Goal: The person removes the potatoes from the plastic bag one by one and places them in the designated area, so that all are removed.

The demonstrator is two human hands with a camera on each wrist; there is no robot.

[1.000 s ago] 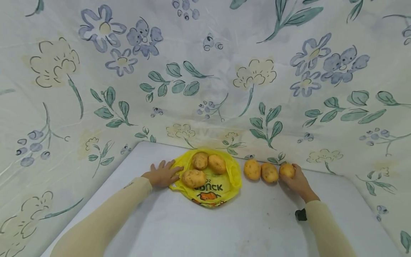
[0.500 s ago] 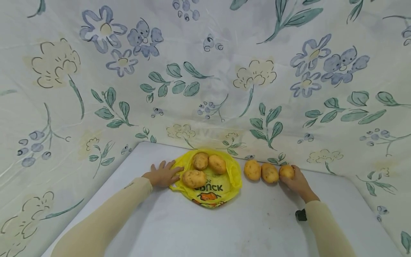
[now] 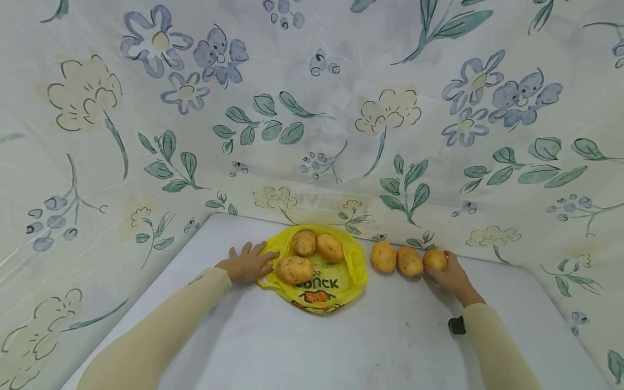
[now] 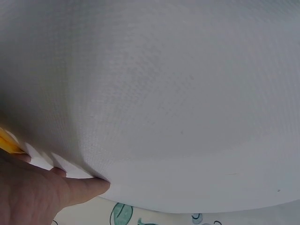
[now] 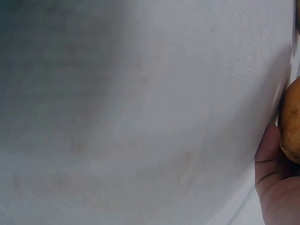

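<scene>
A yellow plastic bag (image 3: 336,281) lies flat on the white table (image 3: 312,346) with three potatoes on it, the nearest one (image 3: 294,270) at its left. My left hand (image 3: 249,263) rests with spread fingers on the bag's left edge. To the right of the bag three more potatoes stand in a row on the table. My right hand (image 3: 450,275) grips the rightmost potato (image 3: 435,259), which shows at the edge of the right wrist view as the potato (image 5: 291,123). The left wrist view shows my left hand (image 4: 33,192) on the table.
A floral cloth (image 3: 312,119) rises behind and on both sides of the table. A small black object (image 3: 456,325) shows by my right sleeve. Bare table surface stretches toward me in front of the bag.
</scene>
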